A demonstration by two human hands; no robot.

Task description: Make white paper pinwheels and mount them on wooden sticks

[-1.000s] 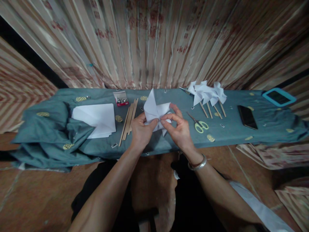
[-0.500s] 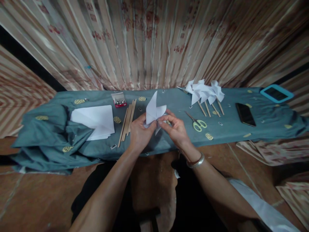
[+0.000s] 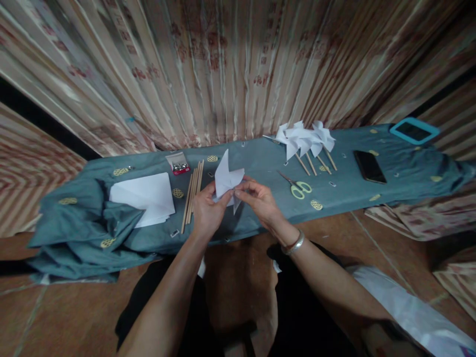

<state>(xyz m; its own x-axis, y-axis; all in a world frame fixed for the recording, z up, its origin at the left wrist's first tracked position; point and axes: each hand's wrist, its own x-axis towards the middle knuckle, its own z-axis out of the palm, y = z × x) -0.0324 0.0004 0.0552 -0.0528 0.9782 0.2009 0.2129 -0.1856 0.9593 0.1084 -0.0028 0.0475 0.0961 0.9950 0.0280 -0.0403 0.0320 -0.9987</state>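
Between my hands is a white paper pinwheel (image 3: 224, 177), its folded blades standing up over the cloth. My left hand (image 3: 209, 207) grips its lower left side, thumb in front. My right hand (image 3: 259, 199) pinches the paper near its middle with thumb and fingertips; whether a pin sits there is too small to tell. Just left of my left hand lie several wooden sticks (image 3: 192, 194). Beyond them is a small open box of metal pins (image 3: 179, 164). Right of my right hand rest scissors with yellow-green handles (image 3: 299, 188).
A stack of white paper (image 3: 148, 196) lies at the left, partly under bunched cloth (image 3: 85, 223). Several finished pinwheels on sticks (image 3: 305, 139) lie at the back right. A black phone (image 3: 370, 166) and a blue-framed tablet (image 3: 414, 131) are farther right. A curtain (image 3: 223, 99) hangs behind the table.
My view has shifted and tilted a little, so the table appears rotated. Both hands keep their hold on the paper pinwheel, with little change in the fingers.
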